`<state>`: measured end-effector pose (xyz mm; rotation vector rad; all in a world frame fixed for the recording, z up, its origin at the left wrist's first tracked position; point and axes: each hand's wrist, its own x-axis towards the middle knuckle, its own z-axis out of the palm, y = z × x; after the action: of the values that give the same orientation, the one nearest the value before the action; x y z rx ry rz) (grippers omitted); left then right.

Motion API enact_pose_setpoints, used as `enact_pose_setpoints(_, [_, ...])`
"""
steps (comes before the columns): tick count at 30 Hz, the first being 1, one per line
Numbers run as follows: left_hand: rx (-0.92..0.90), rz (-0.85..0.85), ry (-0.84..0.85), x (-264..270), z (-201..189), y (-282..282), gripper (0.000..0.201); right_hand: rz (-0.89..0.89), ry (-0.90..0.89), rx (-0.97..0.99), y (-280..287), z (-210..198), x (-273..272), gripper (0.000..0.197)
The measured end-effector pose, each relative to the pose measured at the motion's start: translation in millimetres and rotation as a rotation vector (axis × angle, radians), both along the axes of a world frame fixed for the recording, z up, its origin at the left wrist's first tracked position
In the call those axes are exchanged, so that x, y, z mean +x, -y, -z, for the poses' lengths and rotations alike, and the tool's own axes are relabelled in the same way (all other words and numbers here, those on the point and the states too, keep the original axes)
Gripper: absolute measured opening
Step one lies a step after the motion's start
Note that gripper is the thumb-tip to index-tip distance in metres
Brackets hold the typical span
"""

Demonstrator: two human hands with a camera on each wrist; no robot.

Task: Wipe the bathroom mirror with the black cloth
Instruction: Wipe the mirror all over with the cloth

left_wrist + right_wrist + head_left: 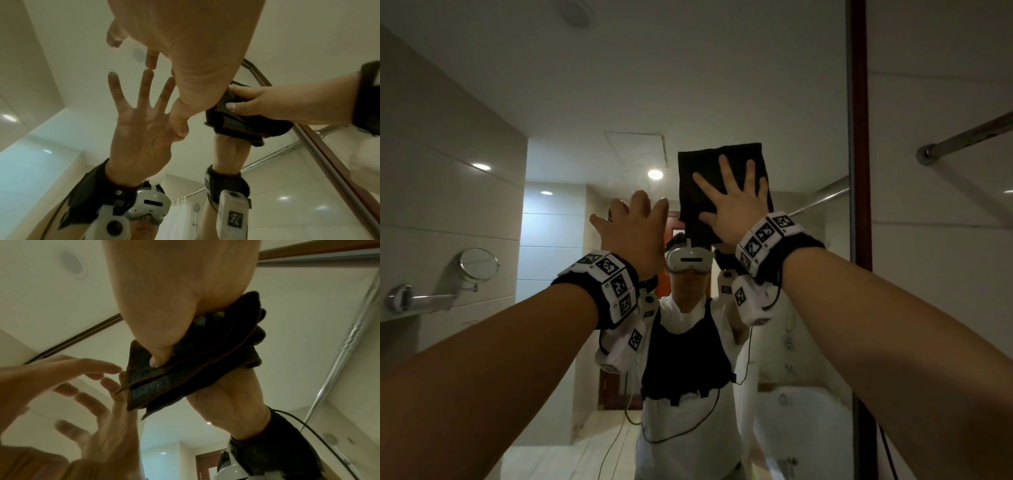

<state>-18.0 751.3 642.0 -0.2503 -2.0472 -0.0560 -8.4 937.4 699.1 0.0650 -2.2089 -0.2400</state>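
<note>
Cloth (717, 171), black and folded, lay flat against the bathroom mirror (722, 85) in its upper part, left of the brown frame (859, 137). The right hand (736, 202) pressed it to the glass with fingers spread and straight; the right wrist view showed the thumb (158, 353) bearing on the fabric (185, 361). The left hand (635, 229) was also spread, fingertips (151, 65) meeting the glass just left of the cloth and holding nothing.

Judgement on the wiping step: even palm pressure should keep the whole fold in contact; overlapping passes would avoid streaks. The bare left fingertips likely leave marks, so that patch needs a pass too, or the hand should lift off.

Room: wide clear glass lay above and to the left. On the right the frame stood near, so strokes that way must stop short. The small round mirror (479, 263) on its arm, mounted on the left wall, stood well apart.
</note>
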Motion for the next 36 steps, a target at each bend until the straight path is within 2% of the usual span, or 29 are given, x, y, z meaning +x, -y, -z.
enact_pose_setpoints(8, [0.004,-0.062,0.061,10,-8,-16,0.092,-0.032,0.002,-0.015,-23,-12,2,0.075])
enact_pose_setpoints(15, [-0.048,-0.131,0.072,22,-20,-25,0.070,-0.017,-0.039,-0.109,-83,-18,12,0.074])
enact_pose_setpoints(21, [0.014,-0.045,0.081,23,-20,-29,0.063,-0.018,-0.048,-0.151,-126,-23,19,0.073])
enact_pose_setpoints(24, [0.003,-0.070,0.077,21,-21,-33,0.067,0.003,-0.073,-0.194,-146,-22,21,0.073])
enact_pose_setpoints(32, [-0.008,-0.111,0.075,14,-22,-36,0.075,-0.007,-0.114,-0.217,-150,-6,18,0.074])
enact_pose_setpoints(36, [0.013,-0.099,0.074,16,-21,-37,0.072,0.008,-0.116,-0.218,-149,12,19,0.074])
